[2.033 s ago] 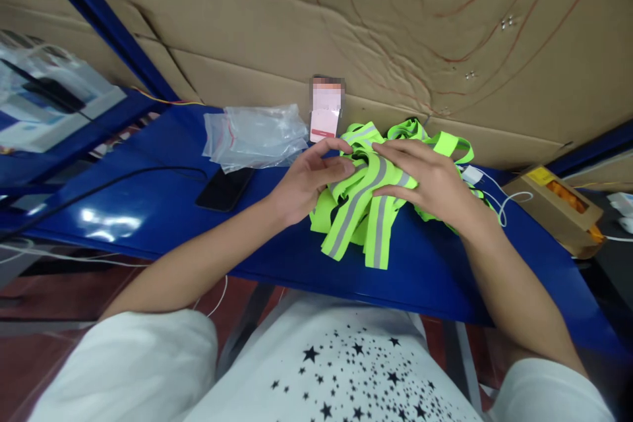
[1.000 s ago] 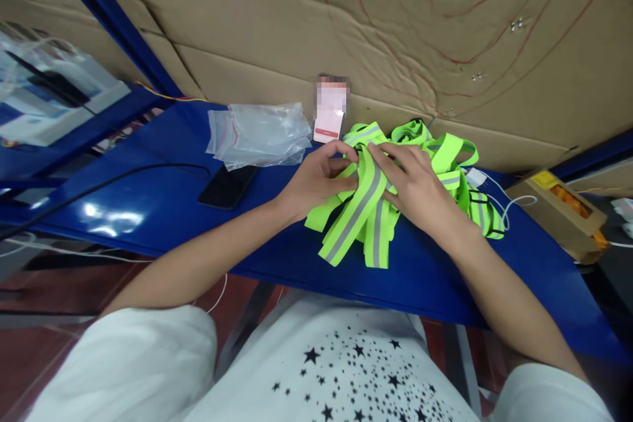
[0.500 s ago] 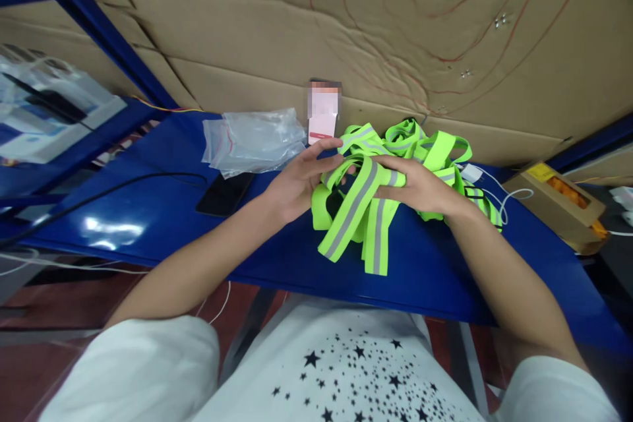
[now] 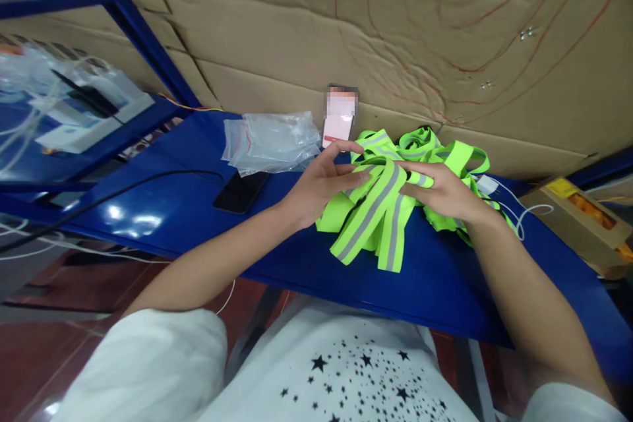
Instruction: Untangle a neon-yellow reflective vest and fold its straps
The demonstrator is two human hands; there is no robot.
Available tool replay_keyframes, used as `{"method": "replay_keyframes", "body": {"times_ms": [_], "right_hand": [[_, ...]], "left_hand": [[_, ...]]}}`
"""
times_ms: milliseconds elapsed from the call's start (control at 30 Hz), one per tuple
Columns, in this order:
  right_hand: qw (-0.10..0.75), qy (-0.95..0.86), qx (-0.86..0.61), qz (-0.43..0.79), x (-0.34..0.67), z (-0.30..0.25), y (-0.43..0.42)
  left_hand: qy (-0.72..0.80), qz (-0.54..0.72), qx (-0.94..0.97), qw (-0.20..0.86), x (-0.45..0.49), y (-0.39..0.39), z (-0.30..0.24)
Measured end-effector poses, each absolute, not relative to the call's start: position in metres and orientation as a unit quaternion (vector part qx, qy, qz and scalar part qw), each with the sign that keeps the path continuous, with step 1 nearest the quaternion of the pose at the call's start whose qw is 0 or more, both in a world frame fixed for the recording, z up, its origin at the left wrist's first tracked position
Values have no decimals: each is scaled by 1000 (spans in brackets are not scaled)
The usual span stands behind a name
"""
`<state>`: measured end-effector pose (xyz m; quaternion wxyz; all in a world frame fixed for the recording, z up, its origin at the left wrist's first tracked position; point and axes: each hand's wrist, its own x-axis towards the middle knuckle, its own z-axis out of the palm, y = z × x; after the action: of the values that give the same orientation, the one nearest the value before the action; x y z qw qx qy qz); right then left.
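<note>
A bright yellow-green reflective strap [image 4: 372,213] with a grey stripe hangs in loops between my hands, its flat ends drooping toward the table's front edge. My right hand [image 4: 442,190] is closed around its folded part. At the strap's left side, my left hand [image 4: 329,183] has its thumb and some fingers closed on the loops, while the index finger stretches out above them. Part of the left fingers is hidden behind the strap. Behind my hands lies a heap of more such straps [image 4: 457,157], some with black buckles.
Clear plastic bags [image 4: 274,142] lie left of my hands, partly over a dark phone [image 4: 240,192]. A lit phone [image 4: 339,117] leans against the cardboard wall [image 4: 277,46]. To the right are a white charger cable [image 4: 537,208] and a cardboard box [image 4: 578,224] on the blue table [image 4: 306,270].
The view has shifted, so the scene sits further right. My left thumb and fingers have closed more onto the strap's loops. My right hand keeps its hold.
</note>
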<state>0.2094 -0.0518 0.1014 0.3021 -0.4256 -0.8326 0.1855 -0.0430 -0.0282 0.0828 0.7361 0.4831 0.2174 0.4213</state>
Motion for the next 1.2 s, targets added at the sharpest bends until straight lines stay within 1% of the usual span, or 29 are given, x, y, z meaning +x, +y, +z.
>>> {"method": "replay_keyframes", "body": {"times_ms": [133, 300, 400, 533, 600, 633, 733, 767, 800, 833, 933, 1033, 1167, 1200], "right_hand": [[296, -853, -415, 112, 204, 104, -56], [302, -861, -403, 68, 197, 109, -62], [288, -862, -416, 27, 193, 110, -65], [266, -868, -419, -28, 191, 113, -70], [257, -867, -424, -49, 191, 114, -72], [254, -864, -431, -61, 190, 114, -73], [240, -842, -470, -108, 188, 112, -76], [232, -836, -482, -125, 186, 112, -78], [224, -830, -490, -142, 183, 111, -80], [219, -825, -496, -159, 180, 110, -81], [217, -807, -508, -209, 171, 109, -87], [209, -794, -520, -236, 165, 107, -88], [195, -800, -510, -249, 169, 105, -84], [198, -803, -504, -249, 171, 104, -82]], "left_hand": [[241, 412, 487, 731, -37, -28, 74], [257, 400, 461, 749, -32, -28, 67], [238, 364, 499, 750, -33, -29, 69], [220, 350, 567, 712, -35, -30, 68], [246, 383, 597, 660, -35, -30, 66], [269, 418, 620, 608, -35, -30, 66], [308, 518, 700, 384, -35, -33, 65], [306, 525, 720, 334, -35, -34, 65], [301, 518, 735, 317, -35, -35, 65], [298, 506, 740, 328, -35, -36, 65], [303, 472, 724, 402, -34, -37, 65], [312, 439, 701, 467, -32, -41, 66], [261, 354, 580, 686, -29, -48, 71], [250, 336, 547, 725, -30, -48, 73]]}}
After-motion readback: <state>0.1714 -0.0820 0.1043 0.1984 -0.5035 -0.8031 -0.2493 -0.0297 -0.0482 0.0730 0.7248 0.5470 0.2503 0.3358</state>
